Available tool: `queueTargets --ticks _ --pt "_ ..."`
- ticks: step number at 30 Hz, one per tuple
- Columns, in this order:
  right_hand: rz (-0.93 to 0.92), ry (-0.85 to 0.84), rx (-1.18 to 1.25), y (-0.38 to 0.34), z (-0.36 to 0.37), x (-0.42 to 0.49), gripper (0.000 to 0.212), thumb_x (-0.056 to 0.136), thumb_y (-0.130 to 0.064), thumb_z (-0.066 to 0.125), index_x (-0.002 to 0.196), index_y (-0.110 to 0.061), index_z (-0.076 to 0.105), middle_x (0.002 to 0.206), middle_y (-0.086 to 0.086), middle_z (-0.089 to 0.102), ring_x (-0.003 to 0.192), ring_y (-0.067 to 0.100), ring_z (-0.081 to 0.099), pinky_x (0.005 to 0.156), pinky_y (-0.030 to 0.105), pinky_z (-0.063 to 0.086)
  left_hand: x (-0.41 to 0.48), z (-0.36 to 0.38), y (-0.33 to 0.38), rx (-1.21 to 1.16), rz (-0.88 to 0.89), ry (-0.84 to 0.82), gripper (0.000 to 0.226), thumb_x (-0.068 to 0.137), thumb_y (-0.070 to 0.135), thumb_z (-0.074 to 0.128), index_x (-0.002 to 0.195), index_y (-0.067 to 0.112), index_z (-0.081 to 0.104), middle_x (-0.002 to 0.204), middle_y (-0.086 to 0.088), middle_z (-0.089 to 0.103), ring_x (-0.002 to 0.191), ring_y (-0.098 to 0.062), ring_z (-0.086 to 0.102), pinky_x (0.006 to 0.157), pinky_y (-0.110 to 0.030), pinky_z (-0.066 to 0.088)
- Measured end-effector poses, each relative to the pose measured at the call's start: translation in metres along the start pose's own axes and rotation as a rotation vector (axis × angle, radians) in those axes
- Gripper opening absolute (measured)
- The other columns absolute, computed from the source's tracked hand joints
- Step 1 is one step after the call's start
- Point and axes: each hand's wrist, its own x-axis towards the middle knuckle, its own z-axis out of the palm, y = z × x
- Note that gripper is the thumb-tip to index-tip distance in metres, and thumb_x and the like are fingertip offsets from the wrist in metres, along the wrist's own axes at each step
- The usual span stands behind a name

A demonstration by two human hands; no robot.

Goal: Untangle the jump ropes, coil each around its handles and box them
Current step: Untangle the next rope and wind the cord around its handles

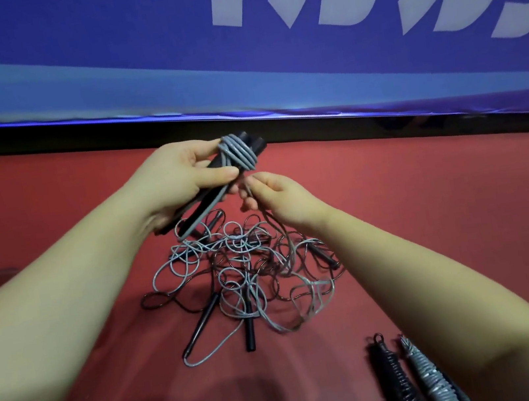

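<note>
Red cloth is covering the table (430,208), and a blue banner with large white lettering (294,5) is hanging behind its far edge.

The person's left grip (177,183), a bare hand, is curling around a pair of slim black plastic handles (203,206) held side by side above the middle of the table, towards the far edge. Several turns of thin grey jump rope (239,155) are sitting wound around the upper end of these handles, just beyond the thumb and fingertips.

The right grip (281,197) is hovering just beside and slightly below the left one. Its fingers are pinching together on the loose grey strand that is trailing down from the wound turns.

Below both hands, a tangled heap of grey and black ropes (242,266) is lying on the middle of the table, and the pinched strand is running down into it. Loose black handles are poking out of the heap: one long handle (203,324) is angling towards the near left, a shorter one (250,332) is pointing towards the near edge, and another (325,256) is lying at the heap's right side.

Near the near right corner, two finished bundles are lying side by side: one wrapped in black rope (393,374) and one wrapped in grey rope (426,379). The right forearm is partly hiding them.
</note>
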Motion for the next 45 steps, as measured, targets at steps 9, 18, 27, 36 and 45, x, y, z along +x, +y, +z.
queueTargets --ticks 9,18,27,36,45 --pt "-0.031 0.136 -0.345 0.004 0.025 0.001 0.022 0.099 -0.028 0.043 0.085 -0.02 0.058 0.058 -0.009 0.044 0.043 -0.002 0.039 0.049 0.02 0.033 0.008 -0.036 -0.009 0.063 -0.052 0.344 0.037 0.082 -0.007 0.064 0.105 0.022 0.067 0.079 -0.002 0.071 0.062 -0.01 0.068 0.063 -0.021 0.056" --pt "0.016 0.107 -0.155 0.0 0.028 0.003 0.024 0.099 -0.029 0.045 0.117 -0.02 0.057 0.079 -0.014 0.049 0.064 -0.001 0.046 0.057 0.014 0.034 0.01 -0.042 -0.019 0.582 0.049 0.416 0.047 0.081 0.01 0.071 0.125 0.025 0.059 0.1 0.008 0.063 0.09 -0.007 0.058 0.078 -0.015 0.039" --pt "0.496 0.135 -0.474 0.079 -0.02 -0.02 0.019 0.096 -0.019 0.048 0.091 -0.011 0.065 0.081 0.007 0.066 0.073 0.02 0.057 0.072 0.029 0.045 0.005 -0.052 0.011 -0.054 0.069 0.411 0.038 0.086 -0.008 0.057 0.114 0.017 0.06 0.081 -0.003 0.067 0.058 -0.008 0.065 0.065 -0.019 0.055" --pt "0.443 0.068 -0.497 0.052 -0.04 -0.009 0.085 0.078 -0.006 0.067 0.146 -0.024 0.019 0.146 0.016 0.025 0.128 0.027 0.034 0.104 0.039 0.037 0.014 -0.015 0.0 0.139 0.014 0.315 0.055 0.08 -0.011 0.063 0.131 0.009 0.055 0.113 -0.006 0.067 0.094 -0.012 0.066 0.089 -0.029 0.053" --pt "0.057 0.105 0.127 0.018 0.044 0.006 0.016 0.101 -0.022 0.038 0.092 -0.023 0.051 0.061 -0.008 0.054 0.05 0.006 0.05 0.053 0.024 0.041 0.018 -0.011 0.002 0.289 0.023 0.332 0.057 0.079 -0.005 0.069 0.132 0.011 0.055 0.12 -0.006 0.065 0.105 -0.013 0.064 0.099 -0.034 0.048"
